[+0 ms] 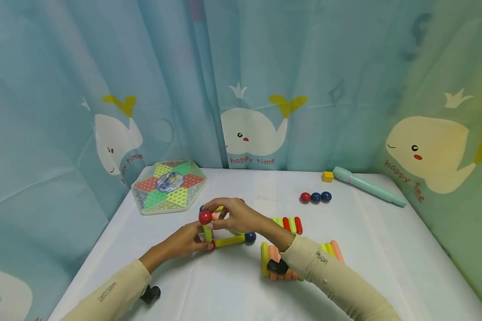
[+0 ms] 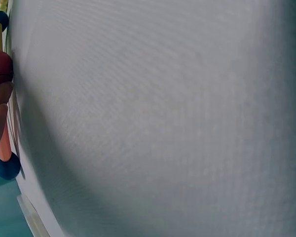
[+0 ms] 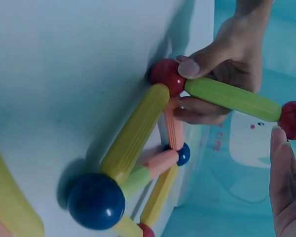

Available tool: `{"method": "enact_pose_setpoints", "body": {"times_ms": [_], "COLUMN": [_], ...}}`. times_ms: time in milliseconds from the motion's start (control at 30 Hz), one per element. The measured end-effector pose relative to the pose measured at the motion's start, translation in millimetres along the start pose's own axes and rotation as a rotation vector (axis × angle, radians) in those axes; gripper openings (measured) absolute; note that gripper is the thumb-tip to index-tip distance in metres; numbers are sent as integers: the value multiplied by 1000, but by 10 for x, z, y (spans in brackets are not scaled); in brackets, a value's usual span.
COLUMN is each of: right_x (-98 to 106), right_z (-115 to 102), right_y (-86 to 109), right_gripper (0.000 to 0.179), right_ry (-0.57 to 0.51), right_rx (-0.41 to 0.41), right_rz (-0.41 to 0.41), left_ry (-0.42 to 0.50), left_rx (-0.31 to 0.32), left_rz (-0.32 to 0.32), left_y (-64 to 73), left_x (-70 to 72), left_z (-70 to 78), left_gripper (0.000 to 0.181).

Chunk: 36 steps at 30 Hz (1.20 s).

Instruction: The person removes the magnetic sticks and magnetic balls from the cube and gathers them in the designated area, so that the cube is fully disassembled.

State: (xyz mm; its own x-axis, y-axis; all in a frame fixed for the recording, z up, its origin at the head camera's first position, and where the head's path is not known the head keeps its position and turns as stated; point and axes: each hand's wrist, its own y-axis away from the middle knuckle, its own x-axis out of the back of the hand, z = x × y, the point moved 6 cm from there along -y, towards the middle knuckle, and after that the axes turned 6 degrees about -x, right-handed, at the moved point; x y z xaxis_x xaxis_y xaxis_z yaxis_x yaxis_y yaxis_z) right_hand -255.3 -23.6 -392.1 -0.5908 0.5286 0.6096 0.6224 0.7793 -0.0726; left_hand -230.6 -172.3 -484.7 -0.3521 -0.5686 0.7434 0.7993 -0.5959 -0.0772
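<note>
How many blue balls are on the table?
4: two blue balls right of a red ball; one at the near right corner of the stick frame; one at its far left corner. Others may be hidden.

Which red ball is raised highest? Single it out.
The red ball atop the green stick, held by the right hand; the other red balls sit lower.

The balls (image 3: 96, 201) are red or dark blue, the rods (image 3: 135, 133) yellow, green, salmon or red.

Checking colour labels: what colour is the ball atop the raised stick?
Red; the ball shows best in the head view.
</note>
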Motion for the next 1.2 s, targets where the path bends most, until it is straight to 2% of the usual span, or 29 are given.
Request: {"method": "enact_pose_setpoints", "body": {"times_ms": [133, 367, 733, 967, 1200], "right_x": [-40, -97, -129, -140, -77], "right_z": [15, 26, 13, 37, 133], "right_y": [-38, -58, -86, -77, 7], "right_gripper": [37, 33, 28, 27, 29], "right_ry": [-9, 2, 2, -46, -110], "right_rx": [-19, -64, -14, -37, -30], "right_rz": [-14, -71, -123, -158, -146], "left_ry": [-8, -21, 41, 28, -10], "left_rx": [-21, -15, 6, -24, -38], "left_rz": [6, 24, 50, 56, 42], "left_y": [-22, -21, 5, 19, 24], "left_x": [-10, -5, -3, -21, -43], "left_z": [16, 12, -11, -23, -4], "left_gripper": [38, 28, 40, 31, 19]}}
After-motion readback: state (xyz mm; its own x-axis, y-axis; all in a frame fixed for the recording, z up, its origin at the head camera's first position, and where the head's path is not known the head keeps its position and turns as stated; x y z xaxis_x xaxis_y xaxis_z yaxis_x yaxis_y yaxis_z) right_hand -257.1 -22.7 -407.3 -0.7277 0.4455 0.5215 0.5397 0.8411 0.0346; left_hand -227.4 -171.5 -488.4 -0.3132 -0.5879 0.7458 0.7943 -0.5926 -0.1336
